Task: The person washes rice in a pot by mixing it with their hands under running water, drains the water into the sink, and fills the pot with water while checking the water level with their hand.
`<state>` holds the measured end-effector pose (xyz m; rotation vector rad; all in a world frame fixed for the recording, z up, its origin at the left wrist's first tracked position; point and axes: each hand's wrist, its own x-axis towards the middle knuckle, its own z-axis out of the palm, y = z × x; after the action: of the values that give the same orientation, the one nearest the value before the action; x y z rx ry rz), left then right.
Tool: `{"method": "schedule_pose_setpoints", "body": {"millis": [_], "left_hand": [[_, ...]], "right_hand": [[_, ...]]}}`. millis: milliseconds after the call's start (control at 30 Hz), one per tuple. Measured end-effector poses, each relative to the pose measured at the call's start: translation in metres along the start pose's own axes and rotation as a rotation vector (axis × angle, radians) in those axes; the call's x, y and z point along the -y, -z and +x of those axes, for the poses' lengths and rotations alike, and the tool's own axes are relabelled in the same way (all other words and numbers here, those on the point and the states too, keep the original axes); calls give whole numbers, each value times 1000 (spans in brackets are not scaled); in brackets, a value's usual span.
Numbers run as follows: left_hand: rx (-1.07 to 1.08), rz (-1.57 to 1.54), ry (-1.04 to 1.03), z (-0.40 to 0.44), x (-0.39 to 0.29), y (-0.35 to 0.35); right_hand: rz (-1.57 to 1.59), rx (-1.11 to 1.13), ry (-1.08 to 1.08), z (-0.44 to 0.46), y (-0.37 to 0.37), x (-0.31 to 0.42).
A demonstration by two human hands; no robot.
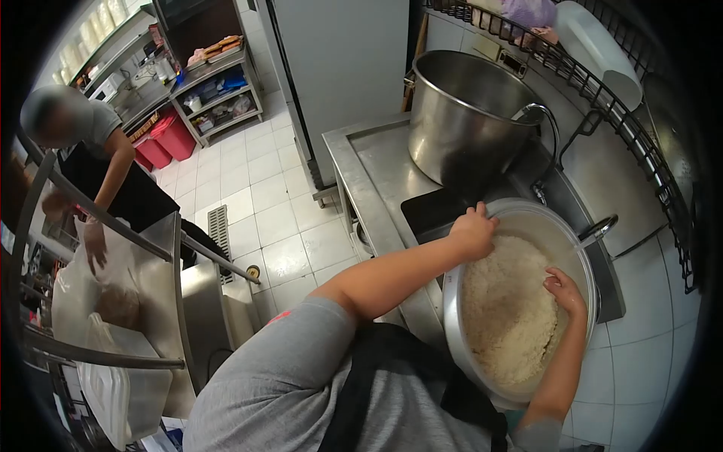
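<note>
A wide metal pot (454,316) stands tilted at the sink, holding pale grains that look like rice (520,339) in cloudy water. The grains are heaped toward the side nearer me. My left hand (476,232) grips the pot's far-left rim, fingers curled over the edge. Inside the right wall, just over the grains, my right hand (566,292) has its fingers loosely bent and apart, with nothing visible in them.
Behind the pot stands a tall steel stockpot (444,135) under a curved tap (553,132). Another curved spout (600,228) reaches the pot's right rim. A black wire rack (595,105) hangs above. At left, a co-worker (113,166) handles a plastic bag (105,256) beside a steel counter.
</note>
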<state>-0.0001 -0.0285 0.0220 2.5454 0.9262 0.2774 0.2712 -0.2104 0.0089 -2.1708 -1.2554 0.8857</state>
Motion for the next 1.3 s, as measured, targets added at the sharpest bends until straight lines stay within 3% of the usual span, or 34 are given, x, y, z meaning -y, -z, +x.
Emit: {"method": "schedule_pose_setpoints", "body": {"millis": [1300], "left_hand": [[-15, -48, 14, -2, -3, 6]], "right_hand": [[-39, -7, 19, 5, 3, -6]]}}
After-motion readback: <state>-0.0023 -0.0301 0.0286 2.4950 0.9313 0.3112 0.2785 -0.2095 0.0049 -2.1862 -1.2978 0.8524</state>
